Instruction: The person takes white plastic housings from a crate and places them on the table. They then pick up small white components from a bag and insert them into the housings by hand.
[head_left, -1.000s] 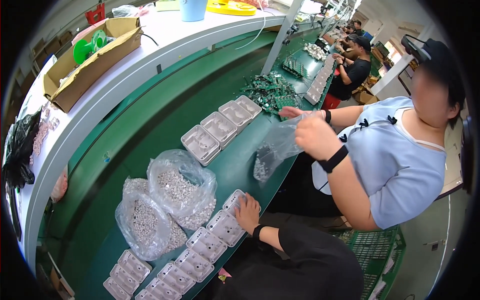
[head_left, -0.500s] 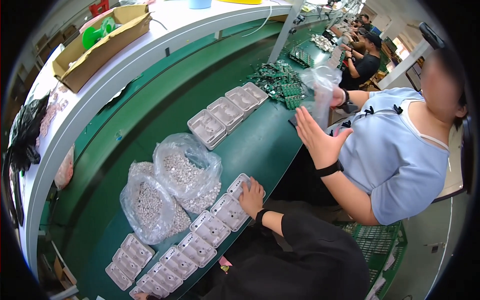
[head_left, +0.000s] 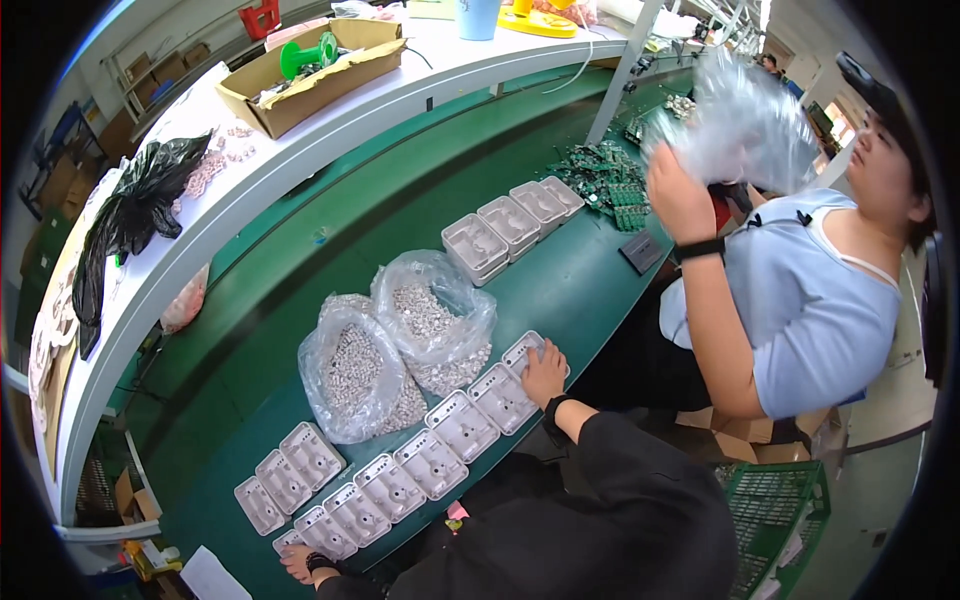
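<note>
Under the right hand, fingers flat in a loose grip, sits a grey moulded tray; left hand rests beside another tray.

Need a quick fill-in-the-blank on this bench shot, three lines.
1. The right hand rests on a white ___ tray.
2. Two clear bags of small grey parts lie on a table coloured ___.
3. The raised plastic bag is held by a co-worker in a light ___ shirt.
Missing: plastic; green; blue.
</note>
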